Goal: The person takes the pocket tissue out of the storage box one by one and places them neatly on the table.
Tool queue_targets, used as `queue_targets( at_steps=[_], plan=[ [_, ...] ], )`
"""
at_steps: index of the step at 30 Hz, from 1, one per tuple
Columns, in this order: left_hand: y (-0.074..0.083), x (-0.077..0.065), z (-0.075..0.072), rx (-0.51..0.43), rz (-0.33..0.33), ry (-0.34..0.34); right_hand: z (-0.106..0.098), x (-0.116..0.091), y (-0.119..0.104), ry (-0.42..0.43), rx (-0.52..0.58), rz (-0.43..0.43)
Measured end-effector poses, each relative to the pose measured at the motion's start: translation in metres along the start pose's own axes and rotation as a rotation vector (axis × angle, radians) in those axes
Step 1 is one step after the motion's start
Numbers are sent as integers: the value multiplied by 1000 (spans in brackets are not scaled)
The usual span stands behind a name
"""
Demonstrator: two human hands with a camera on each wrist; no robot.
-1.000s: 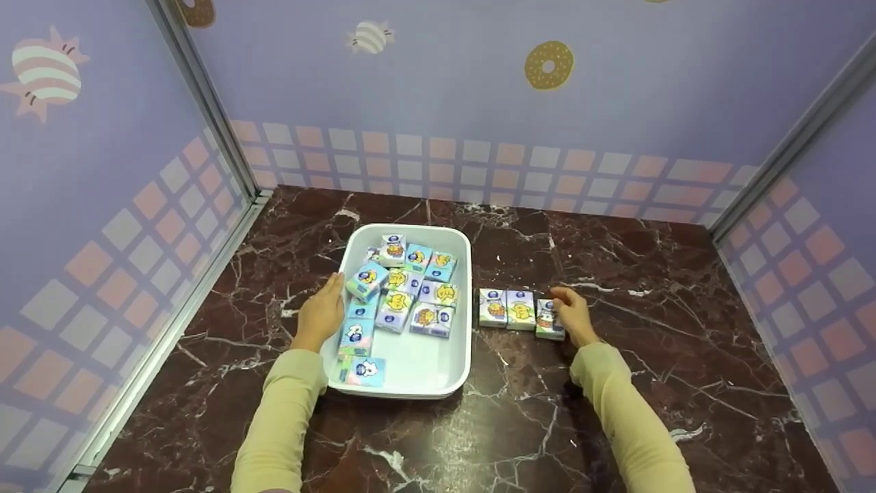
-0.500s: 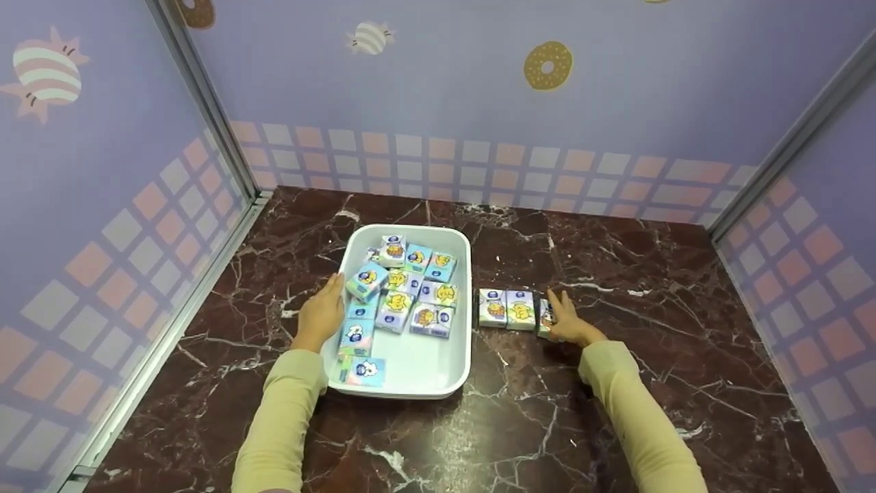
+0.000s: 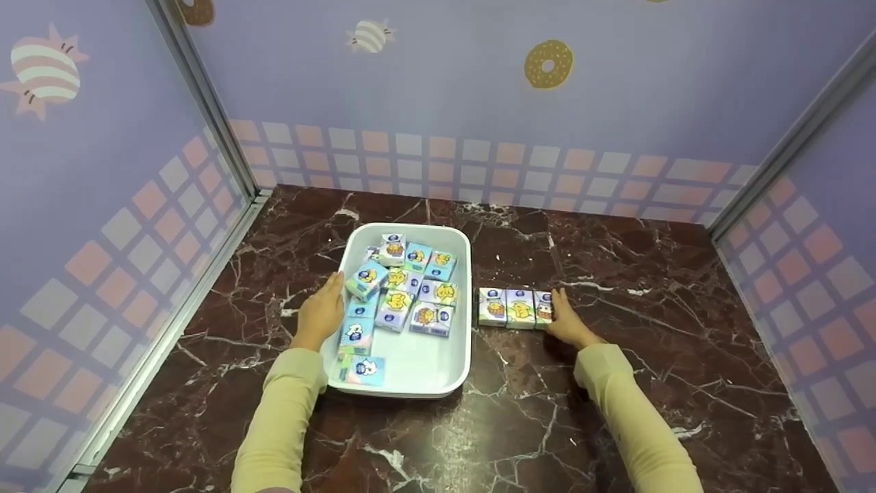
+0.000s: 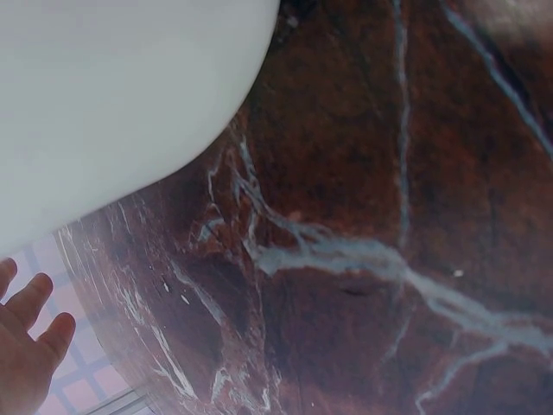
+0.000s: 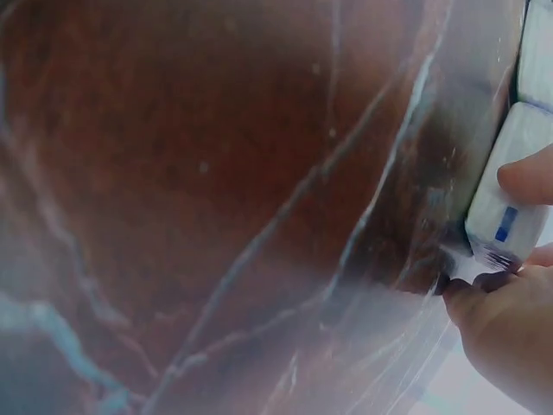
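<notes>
Packet: right-wrist view alone shows its blue mark (fingers touching, seemingly unclamped).

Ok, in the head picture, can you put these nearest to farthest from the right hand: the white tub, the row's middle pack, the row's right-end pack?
From the right hand:
1. Right-end pack: touching the hand.
2. Middle pack: just left of that.
3. White tub: farthest left, beyond the left-end pack.
</notes>
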State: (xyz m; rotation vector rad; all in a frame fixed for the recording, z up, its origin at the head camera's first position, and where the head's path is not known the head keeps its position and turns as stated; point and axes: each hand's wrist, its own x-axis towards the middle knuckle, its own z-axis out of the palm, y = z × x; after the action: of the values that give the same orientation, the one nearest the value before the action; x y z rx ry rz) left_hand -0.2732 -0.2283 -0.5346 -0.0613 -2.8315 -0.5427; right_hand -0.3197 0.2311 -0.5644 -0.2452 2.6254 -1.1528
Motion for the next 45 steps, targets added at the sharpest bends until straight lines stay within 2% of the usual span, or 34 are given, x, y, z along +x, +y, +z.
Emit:
queue_targets(
  at_steps=[5, 8, 11, 12, 15, 18, 20, 23, 24, 26, 27, 30, 33, 34, 45],
  plan=[
    [0, 0, -1, -4, -1, -8, 2, 0, 0, 10, -17, -4],
    [0, 0, 0, -1, 2, -7, 3, 1, 1, 12, 14, -2],
    [0, 0, 0, 2, 3, -5, 5, 6, 13, 12, 44, -27],
    [0, 0, 0, 3, 3, -5, 9, 13, 27, 26, 69, -83],
    [0, 0, 0, 1, 4, 2, 12, 23, 45, 24, 51, -100],
    [0, 0, 0, 2, 10, 18, 13, 25, 45, 40, 61, -81],
    [0, 0, 0, 2, 12, 28, 11, 21, 36, 36, 44, -25],
    [0, 0, 0, 1, 10, 26, 17, 33, 61, 67, 26, -79],
    [0, 0, -1, 0, 6, 19, 21, 43, 78, 79, 17, -113],
    [0, 0, -1, -3, 0, 9, 28, 62, 109, 91, -37, -128],
    [0, 0, -1, -5, -3, 6, 28, 63, 111, 94, -39, -136],
    [0, 0, -1, -8, 0, 8, 19, 41, 69, 75, -61, -73],
    [0, 0, -1, -13, 3, 10, 6, 3, 5, 54, -63, -11],
    [0, 0, -1, -11, 5, 7, 4, -2, -2, 57, -74, -9],
    [0, 1, -2, 2, -6, -17, 6, -1, -10, 48, -50, 29]
  ],
)
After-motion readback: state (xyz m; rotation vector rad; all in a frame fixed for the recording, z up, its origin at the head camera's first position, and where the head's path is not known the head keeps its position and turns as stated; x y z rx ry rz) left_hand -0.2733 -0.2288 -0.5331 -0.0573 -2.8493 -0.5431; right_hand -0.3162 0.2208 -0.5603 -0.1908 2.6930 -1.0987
